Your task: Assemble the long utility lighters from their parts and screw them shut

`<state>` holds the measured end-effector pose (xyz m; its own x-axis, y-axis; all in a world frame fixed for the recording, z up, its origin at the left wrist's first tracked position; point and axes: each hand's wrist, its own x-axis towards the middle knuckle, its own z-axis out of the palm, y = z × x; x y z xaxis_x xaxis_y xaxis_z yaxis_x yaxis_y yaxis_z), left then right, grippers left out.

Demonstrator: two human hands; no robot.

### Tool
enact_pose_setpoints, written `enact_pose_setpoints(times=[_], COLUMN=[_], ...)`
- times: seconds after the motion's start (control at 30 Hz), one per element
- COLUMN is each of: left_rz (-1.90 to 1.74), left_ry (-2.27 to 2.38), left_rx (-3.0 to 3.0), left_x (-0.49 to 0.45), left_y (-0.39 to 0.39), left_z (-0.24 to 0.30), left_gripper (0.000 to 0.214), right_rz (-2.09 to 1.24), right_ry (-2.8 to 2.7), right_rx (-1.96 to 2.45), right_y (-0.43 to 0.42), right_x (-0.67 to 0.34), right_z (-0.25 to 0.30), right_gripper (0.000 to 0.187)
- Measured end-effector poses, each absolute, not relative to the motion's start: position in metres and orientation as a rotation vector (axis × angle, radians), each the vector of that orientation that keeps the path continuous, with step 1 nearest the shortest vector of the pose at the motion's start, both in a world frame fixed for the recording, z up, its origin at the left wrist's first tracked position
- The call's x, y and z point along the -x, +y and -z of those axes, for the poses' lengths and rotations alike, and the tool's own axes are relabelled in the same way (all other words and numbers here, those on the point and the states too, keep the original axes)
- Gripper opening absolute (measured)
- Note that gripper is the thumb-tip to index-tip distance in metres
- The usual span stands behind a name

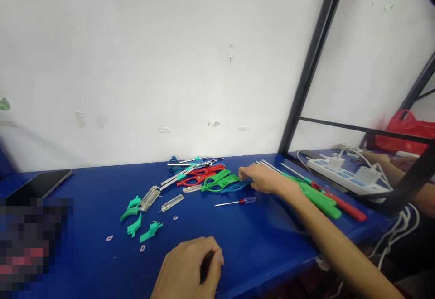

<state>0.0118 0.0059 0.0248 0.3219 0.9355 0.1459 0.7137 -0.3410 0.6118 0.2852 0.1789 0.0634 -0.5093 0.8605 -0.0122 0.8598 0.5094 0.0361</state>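
Right hand (263, 179) on blue handle (234, 186), left hand (190, 267) curled.

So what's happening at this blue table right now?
A person sits at a blue table strewn with plastic parts. Their right hand reaches out to a blue plastic handle piece beside green and red ones. The left hand rests loosely curled on the near edge, apparently empty. A small screwdriver and teal pieces lie untouched.
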Motion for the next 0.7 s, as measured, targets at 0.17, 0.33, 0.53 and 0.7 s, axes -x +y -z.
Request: enact_pose_setpoints(times=[0.17, 0.33, 0.53, 0.7], left_rz=[-0.710, -0.828, -1.064, -1.006], left_ry=[1.423, 1.523, 1.816, 1.949], left_rx=[-2.128, -2.172, -2.230, -2.325], left_x=[-0.011, -0.001, 0.020, 0.017], left_y=[0.005, 0.006, 0.004, 0.000], left_z=[-0.026, -0.028, -0.026, -0.020], left_gripper=[0.028, 0.033, 0.032, 0.036], right_rz=[0.007, 0.182, 0.365, 0.354], right_ry=[2.887, 3.100, 3.140, 3.097], right_rx=[-1.489, -1.284, -1.112, -1.013], right_y=[0.165, 0.121, 0.080, 0.082], right_x=[-0.280, -0.255, -0.237, -0.234], right_z=[-0.077, -0.081, -0.065, -0.091], right_gripper=[0.020, 0.032, 0.044, 0.060])
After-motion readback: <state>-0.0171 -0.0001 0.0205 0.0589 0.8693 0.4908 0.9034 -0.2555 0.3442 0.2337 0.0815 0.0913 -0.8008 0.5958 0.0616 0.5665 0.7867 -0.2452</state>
